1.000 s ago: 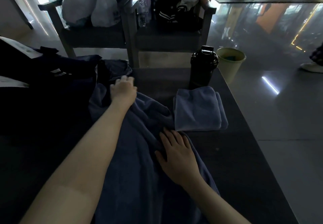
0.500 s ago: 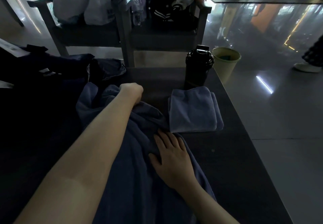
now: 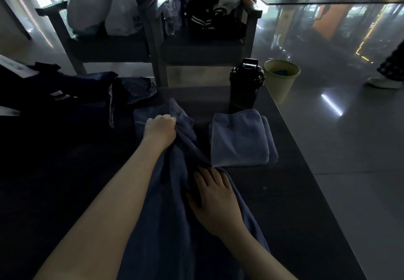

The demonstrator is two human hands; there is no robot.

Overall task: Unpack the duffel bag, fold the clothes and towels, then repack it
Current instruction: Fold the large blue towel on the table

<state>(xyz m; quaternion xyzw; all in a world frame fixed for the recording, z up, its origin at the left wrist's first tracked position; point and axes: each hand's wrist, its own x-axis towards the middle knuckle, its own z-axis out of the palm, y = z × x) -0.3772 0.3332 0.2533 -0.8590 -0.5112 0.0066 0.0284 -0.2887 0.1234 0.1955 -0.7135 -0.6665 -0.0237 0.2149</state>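
Observation:
A large blue-grey towel (image 3: 172, 225) lies lengthwise on the dark table (image 3: 290, 192), running from the near edge toward the middle. My left hand (image 3: 160, 130) is closed on a bunched far end of it. Lower down, my right hand (image 3: 215, 201) lies flat on the towel with fingers spread, pressing it to the table. A smaller folded towel (image 3: 240, 137) rests to the right. The dark duffel bag (image 3: 54, 98) sits at the far left, with dark clothing (image 3: 137, 89) spilling beside it.
A black shaker bottle (image 3: 244, 85) stands behind the folded towel. A pale green bin (image 3: 281, 78) is on the floor past the table's right corner. Two chairs with plastic bags (image 3: 105, 6) and a dark jacket (image 3: 209, 19) stand beyond. Someone's shoe (image 3: 382, 81) shows far right.
My left hand has closed on the towel's far end and pulled it rightward, bunching the cloth. My right hand has stayed flat on the towel.

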